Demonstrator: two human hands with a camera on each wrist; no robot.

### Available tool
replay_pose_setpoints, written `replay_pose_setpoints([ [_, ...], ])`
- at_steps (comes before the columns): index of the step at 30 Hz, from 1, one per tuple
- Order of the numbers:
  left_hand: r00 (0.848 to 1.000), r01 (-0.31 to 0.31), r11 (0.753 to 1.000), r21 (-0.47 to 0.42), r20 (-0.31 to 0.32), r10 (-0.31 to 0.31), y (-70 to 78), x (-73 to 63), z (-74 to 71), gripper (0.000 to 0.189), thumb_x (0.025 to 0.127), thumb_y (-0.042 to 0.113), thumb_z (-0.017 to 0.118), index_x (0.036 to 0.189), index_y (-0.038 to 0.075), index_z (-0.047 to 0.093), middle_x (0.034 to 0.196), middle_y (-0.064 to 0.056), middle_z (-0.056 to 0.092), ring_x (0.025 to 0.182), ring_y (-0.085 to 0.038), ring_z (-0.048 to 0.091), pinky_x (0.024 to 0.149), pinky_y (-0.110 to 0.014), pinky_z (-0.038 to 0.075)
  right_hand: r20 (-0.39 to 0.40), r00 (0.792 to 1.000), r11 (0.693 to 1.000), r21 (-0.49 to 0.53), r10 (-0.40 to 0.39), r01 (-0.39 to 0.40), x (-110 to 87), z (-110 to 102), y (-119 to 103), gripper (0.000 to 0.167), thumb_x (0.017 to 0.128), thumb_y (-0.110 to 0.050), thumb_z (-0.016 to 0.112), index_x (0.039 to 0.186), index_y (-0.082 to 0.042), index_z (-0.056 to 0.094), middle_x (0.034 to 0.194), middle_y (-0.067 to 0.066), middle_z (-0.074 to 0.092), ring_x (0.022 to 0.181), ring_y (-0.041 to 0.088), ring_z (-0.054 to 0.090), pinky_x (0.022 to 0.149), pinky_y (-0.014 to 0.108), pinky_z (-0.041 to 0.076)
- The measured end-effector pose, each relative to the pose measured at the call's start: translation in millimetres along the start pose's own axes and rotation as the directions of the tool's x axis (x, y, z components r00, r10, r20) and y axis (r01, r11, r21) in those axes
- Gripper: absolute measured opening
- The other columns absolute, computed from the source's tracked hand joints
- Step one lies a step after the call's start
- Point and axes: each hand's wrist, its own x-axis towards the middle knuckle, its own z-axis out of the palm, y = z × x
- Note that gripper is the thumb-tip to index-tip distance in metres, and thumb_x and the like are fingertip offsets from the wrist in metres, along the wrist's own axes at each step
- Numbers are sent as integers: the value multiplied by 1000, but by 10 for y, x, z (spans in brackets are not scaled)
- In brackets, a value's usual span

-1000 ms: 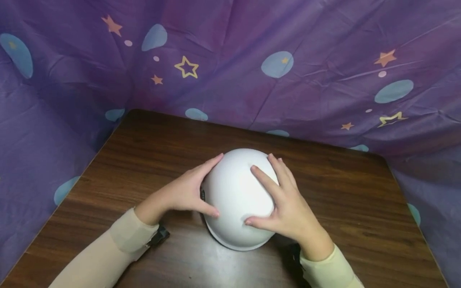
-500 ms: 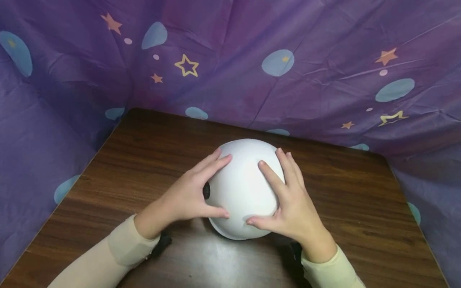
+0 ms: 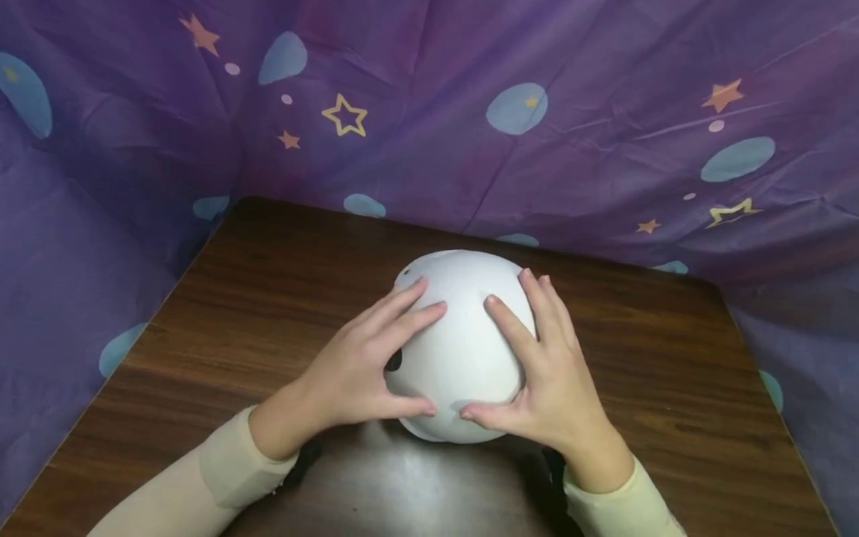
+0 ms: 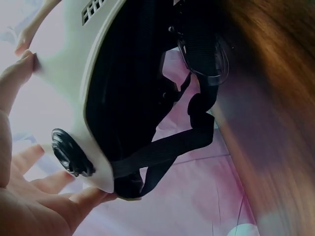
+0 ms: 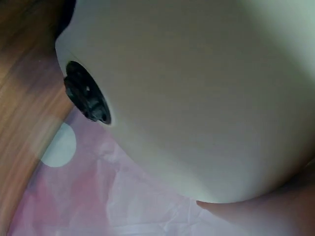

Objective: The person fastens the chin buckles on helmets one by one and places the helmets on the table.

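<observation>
A smooth white helmet [image 3: 466,335] is held over the middle of the table between both hands. My left hand [image 3: 352,365] grips its left side, thumb near and fingers spread toward the far side. On the right, my right hand [image 3: 553,373] holds it with fingers spread over the curved shell. The left wrist view shows the helmet's dark inside, a black chin strap [image 4: 170,147] hanging in loops, and a black round side fitting [image 4: 71,152]. A matching fitting [image 5: 87,92] sits on the other side. Whether the helmet touches the table cannot be made out.
The dark wooden table [image 3: 282,298] extends on both sides of the helmet. A purple curtain [image 3: 429,112] printed with stars and blue shapes hangs behind the table and along its sides.
The helmet has shifted away from the person and slightly right, turning so a small dark hole shows at its far left. Both hands moved with it; the left fingers reach further over the shell.
</observation>
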Motion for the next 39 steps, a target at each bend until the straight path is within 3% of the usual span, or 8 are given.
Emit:
replay_pose_setpoints([
  [5, 992, -125, 992, 0, -34, 125, -6, 58, 18, 104, 67, 46, 101, 152, 9, 55, 164, -22, 43, 149, -42, 44, 120, -60, 37, 0, 1000, 1000, 15, 15, -15, 54, -102, 13, 105, 75, -91, 67, 146, -13, 62, 163, 25, 42, 148, 56, 36, 116, 74, 30],
  [12, 962, -268, 963, 40, -35, 269, -33, 63, 52, 94, 71, 47, 98, 146, 7, 59, 159, -26, 47, 148, -47, 44, 120, -60, 35, -36, 999, 999, 46, -22, 24, 97, -166, 24, 102, 78, -87, 70, 142, -8, 64, 157, 30, 47, 143, 56, 42, 118, 72, 30],
  [16, 953, -302, 953, 13, -29, 302, -30, 69, 58, 94, 72, 45, 99, 147, 5, 58, 159, -26, 48, 148, -46, 43, 122, -60, 32, -13, 1000, 997, 77, -9, 10, 108, -218, 59, 101, 78, -85, 72, 143, -7, 64, 159, 27, 46, 145, 53, 42, 120, 70, 29],
  [22, 949, -315, 942, -119, -25, 315, -3, 64, 96, 97, 72, 37, 100, 150, 5, 51, 159, -25, 46, 151, -49, 37, 123, -59, 33, 58, 993, 986, 128, 98, -105, 57, -353, 113, 105, 77, -86, 73, 148, -9, 62, 167, 18, 40, 151, 47, 35, 120, 70, 27],
  [27, 962, -271, 940, -208, -39, 269, 7, 49, 112, 101, 70, 29, 101, 152, 7, 47, 161, -25, 41, 152, -50, 34, 121, -58, 36, 81, 987, 978, 141, 142, -152, 29, -374, 113, 107, 74, -86, 75, 148, -10, 62, 167, 15, 41, 153, 46, 34, 118, 72, 29],
  [33, 990, -138, 940, -313, -51, 128, -65, 35, 147, 105, 73, 25, 98, 158, 3, 40, 166, -27, 28, 154, -43, 32, 122, -57, 35, 99, 979, 972, 136, 178, -190, 13, -389, 115, 108, 72, -86, 77, 149, -12, 62, 167, 12, 41, 152, 44, 34, 117, 72, 31],
  [36, 1000, -17, 945, -328, 0, 18, -128, 9, 173, 117, 73, 30, 98, 164, 3, 29, 171, -23, 17, 158, -39, 23, 123, -58, 33, 131, 970, 964, 144, 205, -223, -5, -415, 124, 109, 70, -82, 82, 150, -13, 61, 169, 11, 39, 153, 41, 32, 114, 72, 33],
  [39, 993, 97, 938, -333, 101, -67, -185, -22, 198, 132, 73, 34, 98, 169, 7, 12, 175, -17, 2, 162, -35, 9, 125, -61, 26, 151, 965, 959, 156, 214, -237, -12, -431, 139, 109, 67, -79, 86, 151, -13, 60, 169, 11, 37, 153, 38, 31, 113, 70, 33],
])
